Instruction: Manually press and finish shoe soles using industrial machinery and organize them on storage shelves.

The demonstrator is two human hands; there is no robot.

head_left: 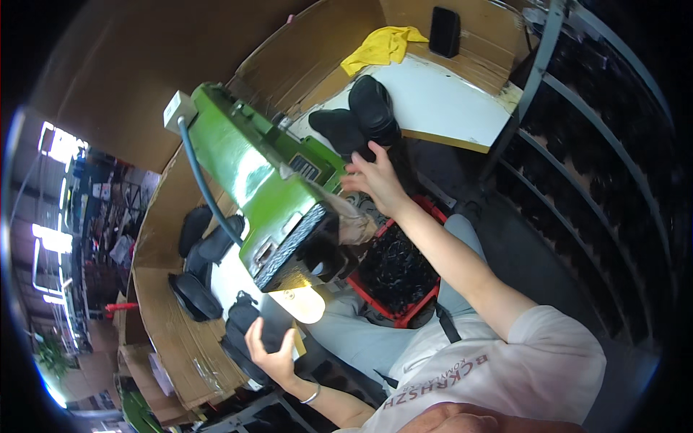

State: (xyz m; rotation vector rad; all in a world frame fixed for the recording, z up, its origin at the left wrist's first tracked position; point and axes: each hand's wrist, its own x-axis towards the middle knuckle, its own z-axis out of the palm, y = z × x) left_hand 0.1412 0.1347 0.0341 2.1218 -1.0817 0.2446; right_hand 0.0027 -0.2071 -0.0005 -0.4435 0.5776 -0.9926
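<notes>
My right hand [375, 180] is open, its fingers apart, at the near end of two black shoes [372, 108] on the white tabletop; the fingertips are close to the shoe, and I cannot tell whether they touch it. My left hand [273, 355] is spread beside a black shoe [263, 332] at the lower left, with thumb and fingers apart around nothing I can see. Between my hands stands a green machine [245, 166] with a lit yellowish plate [299, 303] at its near end. Its working part is mostly hidden under the head.
Several more black shoes [195, 296] lie left of the machine. A red crate [401, 317] of black scraps sits by my legs. A yellow cloth [382, 49] and a black block [445, 32] are at the back. Cardboard walls [310, 43] surround the table; metal racks [577, 130] stand right.
</notes>
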